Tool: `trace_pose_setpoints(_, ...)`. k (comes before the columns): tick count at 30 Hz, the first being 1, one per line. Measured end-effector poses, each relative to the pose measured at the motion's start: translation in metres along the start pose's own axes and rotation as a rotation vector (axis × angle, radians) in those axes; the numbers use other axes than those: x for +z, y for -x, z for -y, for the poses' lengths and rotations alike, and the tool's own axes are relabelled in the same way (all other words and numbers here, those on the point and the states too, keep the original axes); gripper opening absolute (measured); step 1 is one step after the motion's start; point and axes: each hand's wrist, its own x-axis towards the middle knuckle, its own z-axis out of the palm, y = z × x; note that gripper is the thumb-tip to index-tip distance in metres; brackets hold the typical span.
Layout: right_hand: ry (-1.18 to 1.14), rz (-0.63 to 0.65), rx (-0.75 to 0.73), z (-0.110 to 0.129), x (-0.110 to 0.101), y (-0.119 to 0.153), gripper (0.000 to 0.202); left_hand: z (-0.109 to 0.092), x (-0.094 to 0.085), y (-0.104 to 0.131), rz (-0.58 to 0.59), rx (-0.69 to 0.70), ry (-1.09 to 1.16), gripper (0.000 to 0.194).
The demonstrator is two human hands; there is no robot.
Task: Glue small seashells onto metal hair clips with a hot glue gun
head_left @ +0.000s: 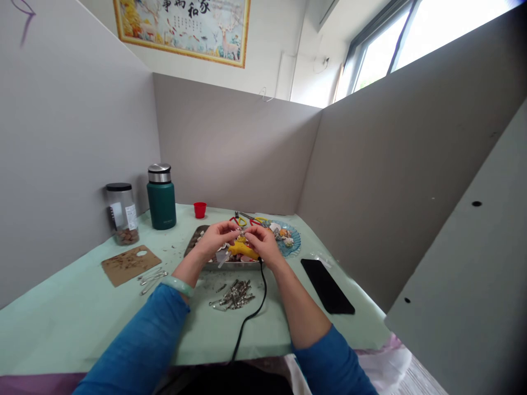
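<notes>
My left hand point(220, 237) and my right hand point(262, 241) are raised close together over a metal tray point(230, 266). Both have their fingertips pinched, and what sits between them is too small to make out. A yellow glue gun point(244, 251) with a black cord lies on the tray below my fingers. Small mixed pieces fill the tray, partly hidden by my hands. Nearer to me, a pile of metal clips point(236, 295) rests on the green tablecloth point(164, 334).
A blue plate point(296, 241) of small pieces and some pliers point(255, 220) are behind the tray. A black phone point(327, 286) lies right. On the left are a cardboard piece point(132, 265), large pins point(151, 278), a jar point(122, 214), a green bottle point(161, 200) and a red cup point(200, 210).
</notes>
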Motion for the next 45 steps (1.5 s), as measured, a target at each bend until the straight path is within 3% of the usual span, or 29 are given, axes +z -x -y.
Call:
trace_pose_setpoints(20, 0.017, 0.035, 0.029, 0.0077, 0.0042, 0.0038, 0.022, -0.0031, 0.0051, 0.0010, 0.000, -0.006, -0.007, 0.040)
trace_pose_setpoints(28, -0.176, 0.004, 0.092, 0.0066, 0.0006, 0.0014, 0.022, -0.0023, 0.0060, 0.0000, -0.059, -0.004, -0.031, 0.039)
trace_pose_setpoints(37, -0.349, 0.129, 0.165, 0.0088, -0.0053, 0.0026, 0.019, -0.0011, 0.0032, 0.0010, 0.005, -0.026, -0.020, 0.035)
trace_pose_setpoints(45, -0.370, 0.152, 0.163, 0.0072, -0.0055, 0.0026, 0.018, 0.0012, 0.0037, 0.0026, 0.124, -0.047, 0.022, 0.034)
